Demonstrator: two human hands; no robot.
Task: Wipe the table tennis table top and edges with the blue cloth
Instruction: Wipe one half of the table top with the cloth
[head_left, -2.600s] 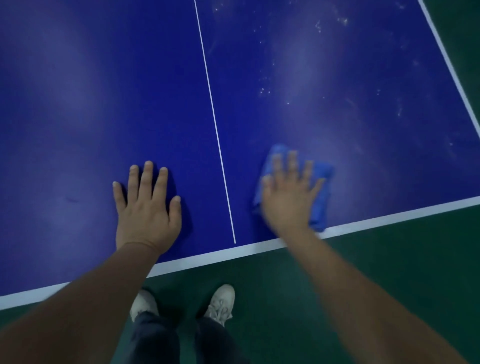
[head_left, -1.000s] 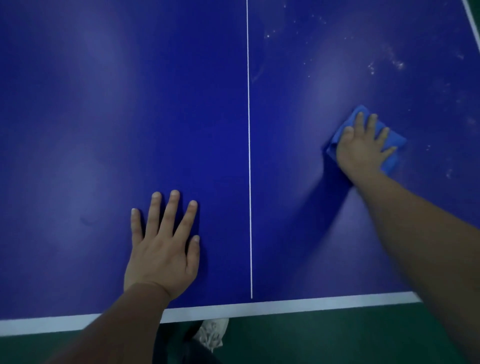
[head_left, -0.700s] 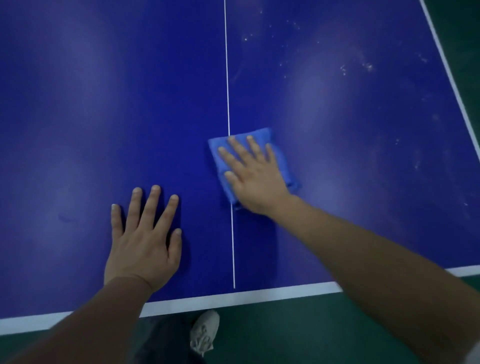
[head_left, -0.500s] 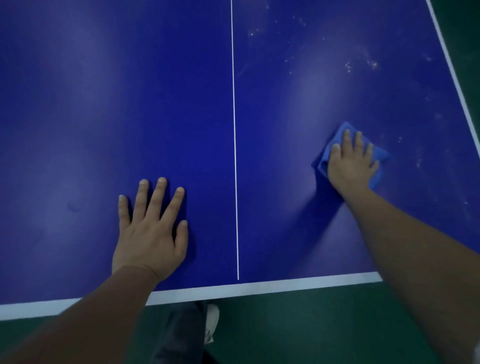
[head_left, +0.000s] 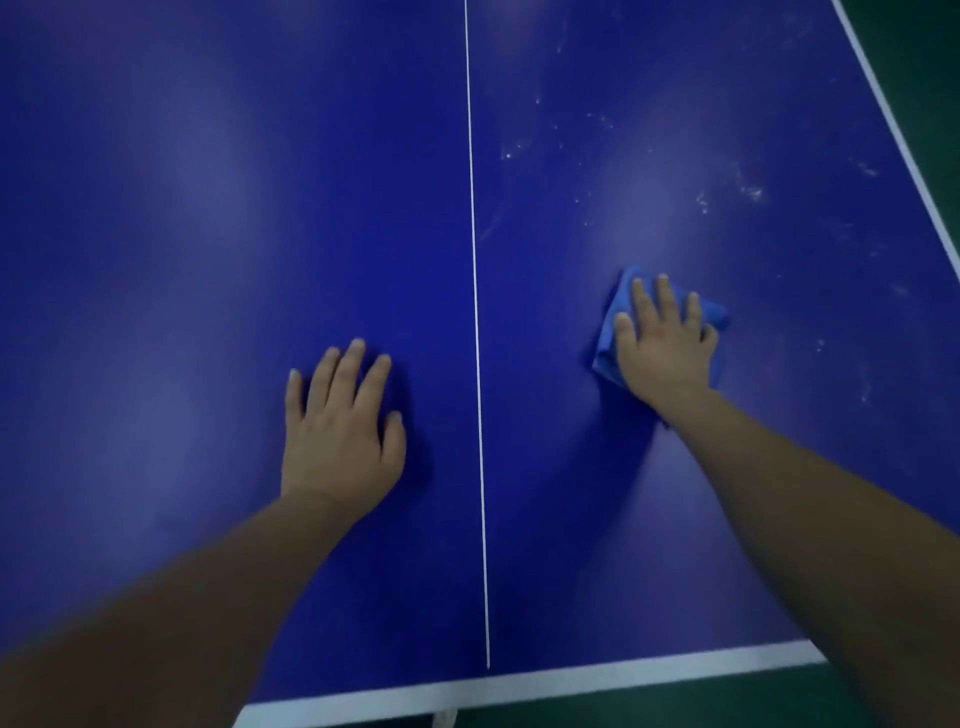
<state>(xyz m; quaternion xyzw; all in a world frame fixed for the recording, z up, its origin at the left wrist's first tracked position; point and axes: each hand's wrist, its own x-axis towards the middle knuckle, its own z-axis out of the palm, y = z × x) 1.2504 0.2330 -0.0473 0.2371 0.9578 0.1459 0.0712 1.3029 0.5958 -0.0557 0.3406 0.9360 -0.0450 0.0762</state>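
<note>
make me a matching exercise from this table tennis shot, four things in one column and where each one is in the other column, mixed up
Column one
1. bare left hand
2. folded blue cloth
3. thin white centre line
4. pale dusty smudges

Column two
a. pressed under the right hand, right of the line
b. runs between the two hands
c. flat on the dark blue table top, left of the line
d. beyond the cloth, toward the far right edge

Pairs: 1-c, 2-a, 3-b, 4-d
</note>
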